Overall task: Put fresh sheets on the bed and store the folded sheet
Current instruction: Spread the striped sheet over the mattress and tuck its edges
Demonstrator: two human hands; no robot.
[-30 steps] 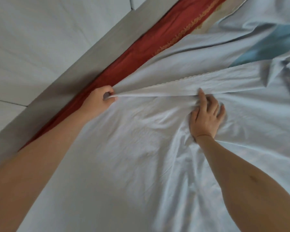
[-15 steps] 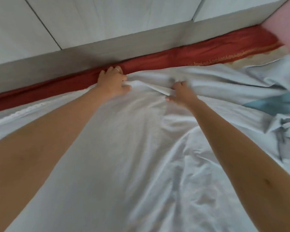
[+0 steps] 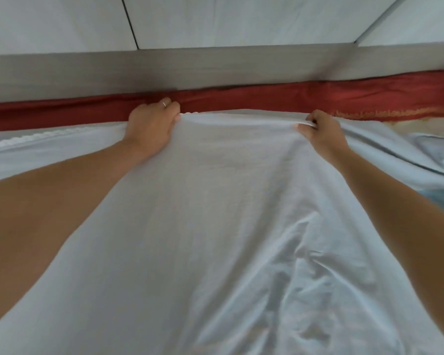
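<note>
Left hand (image 3: 151, 124): fingers curled over the far edge of the pale blue-white cotton sheet (image 3: 215, 213), gripping it.
Right hand (image 3: 323, 131): pinches that edge.
Beyond: red fabric band (image 3: 267, 98) along the grey bed frame (image 3: 215, 67).

Left hand (image 3: 150, 123), right hand (image 3: 321, 129) grip pale sheet (image 3: 215, 226) edge beside red cover (image 3: 318, 97).

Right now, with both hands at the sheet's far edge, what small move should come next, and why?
Probably draw the edge a little toward the grey board, over the red cover. The left hand and the right hand both grip the sheet by its edge, a red strip shows beyond it, and the cloth between the hands lies smooth.
</note>
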